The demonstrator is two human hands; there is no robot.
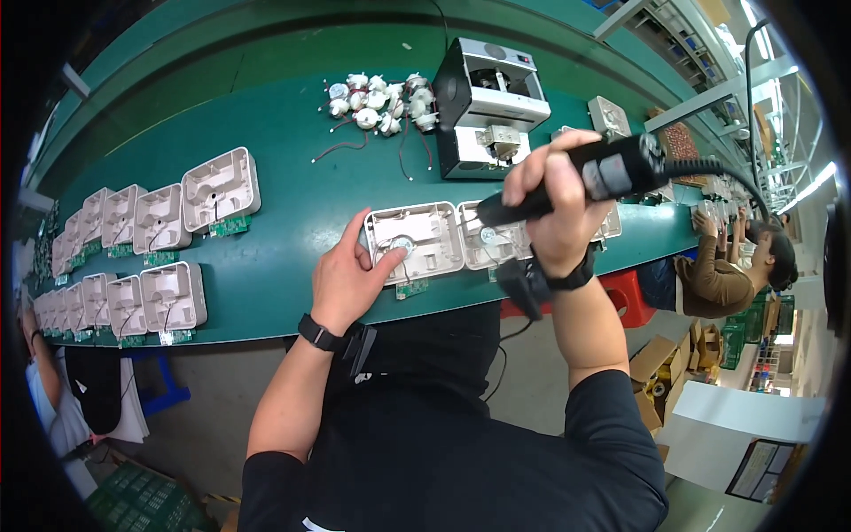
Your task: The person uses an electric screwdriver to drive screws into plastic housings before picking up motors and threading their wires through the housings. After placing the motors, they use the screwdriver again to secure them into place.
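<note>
My left hand [347, 277] rests on a white plastic housing [415, 239] at the near edge of the green belt, fingers spread, thumb and forefinger by a small round motor seated inside it. A small green circuit board [412, 287] hangs from the housing on wires. My right hand [554, 208] grips a black electric screwdriver [592, 177], held nearly level, its tip pointing left over a second white housing [489, 241] just right of the first. A black cable runs from the screwdriver's rear up to the right.
Two rows of white housings with green boards [151, 257] lie at the left of the green conveyor belt [292, 213]. A pile of small white motors [379, 102] and a black-and-white screw feeder machine [492, 106] sit further back. Other people work at far left and right [727, 266].
</note>
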